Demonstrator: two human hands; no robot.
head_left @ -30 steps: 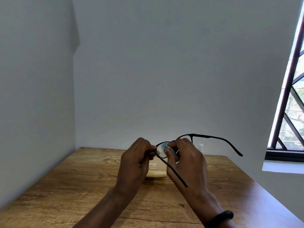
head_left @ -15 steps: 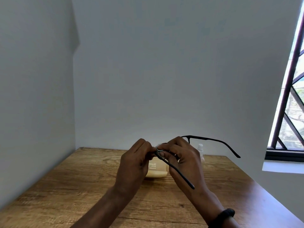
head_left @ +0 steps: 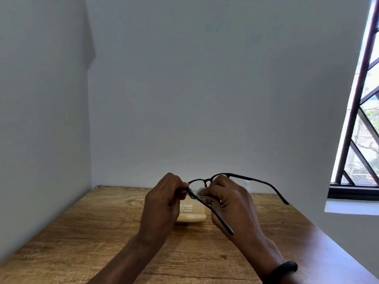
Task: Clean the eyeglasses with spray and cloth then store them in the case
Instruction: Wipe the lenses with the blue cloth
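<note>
My left hand [head_left: 164,203] pinches the near-left corner of the thin black-framed eyeglasses [head_left: 207,182], fingers closed tight on the frame where the temple hinges. My right hand [head_left: 231,203] has its fingertips pressed together on a small pale blue cloth [head_left: 199,190], bunched against the lens. Both arms of the glasses are open: one runs down across my right hand toward me, the other reaches out to the right of the glasses' front.

Compared with half a second back, the frame front has come up clear of my fingers; I can now see the top rim and the bridge between my two hands, where before my right fingers covered them. The blue cloth shows again too, as it did a second ago.

Directly below the glasses, on the brown wood-grain table [head_left: 82,232], lies the cream-coloured case [head_left: 191,214], partly hidden by both hands. Just behind my right hand, past the glasses, the top of a small clear spray bottle [head_left: 247,184] peeks out. A black band [head_left: 284,267] sits on my right wrist.
</note>
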